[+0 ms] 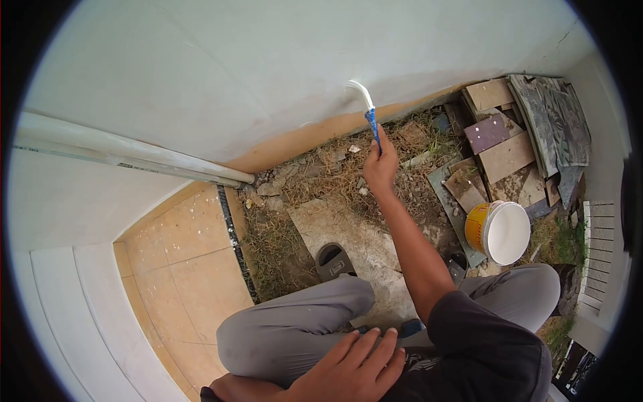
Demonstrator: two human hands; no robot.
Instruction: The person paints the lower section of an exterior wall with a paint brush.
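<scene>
My right hand (382,164) is closed around the blue handle of a paintbrush (372,120), arm stretched forward. The brush's white, paint-covered end curves over against the pale wall (268,60), with a slight blur at its tip. Low on that wall runs a bare tan strip. My left hand (351,368) lies over my lap with its fingers spread, holding nothing. To the right of my right forearm stands a white bucket with a yellow label (477,226), whitish inside.
Stacked tiles and boards (506,157) lie at the right by the wall. Dry grass and rubble (328,174) cover the ground around a stone slab (348,234). White pipes (134,151) run along the left wall above a tiled floor (174,254). A sandal (333,261) shows before my knee.
</scene>
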